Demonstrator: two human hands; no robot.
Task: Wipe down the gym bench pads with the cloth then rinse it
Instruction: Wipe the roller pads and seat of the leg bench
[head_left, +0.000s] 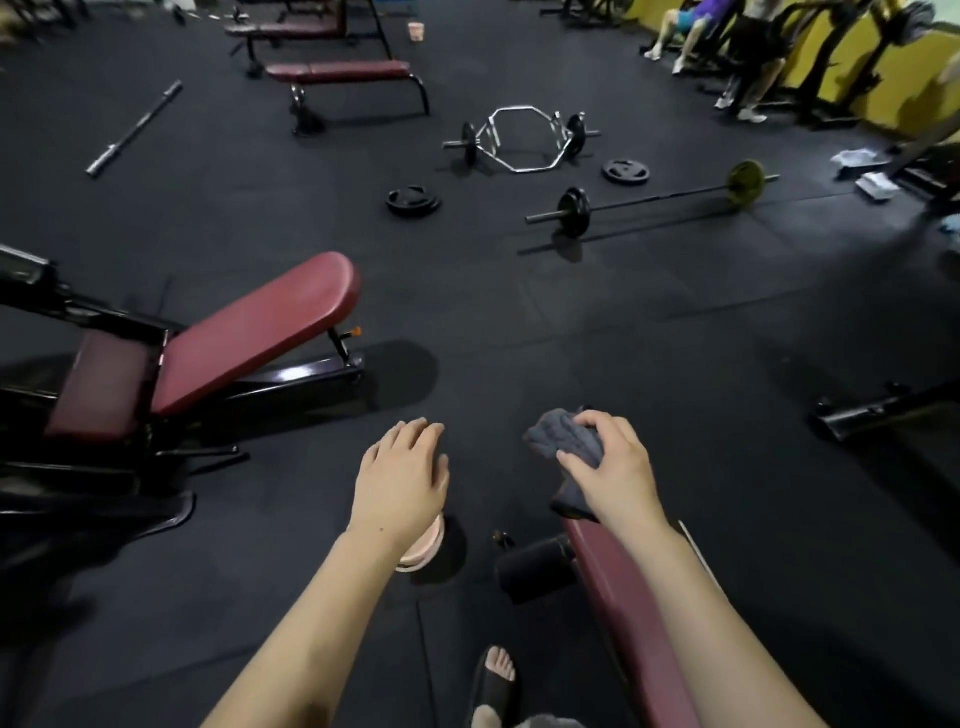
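My right hand (610, 465) grips a crumpled grey cloth (563, 436) at the far end of a maroon bench pad (618, 603) that runs down to the bottom of the view under my right forearm. My left hand (400, 478) hovers beside it, palm down, fingers loosely spread and holding nothing. Under my left wrist a pink bucket (423, 548) stands on the floor, mostly hidden. A second maroon bench (254, 332), its back pad inclined, stands to the left with its seat pad (104, 384).
Black rubber floor all around. A hex bar (522, 137), a loaded barbell (654, 200) and loose plates (413, 200) lie ahead. A flat maroon bench (340, 71) stands farther back. People's legs (748, 67) show at top right. A black roller pad (535, 566) juts from my bench.
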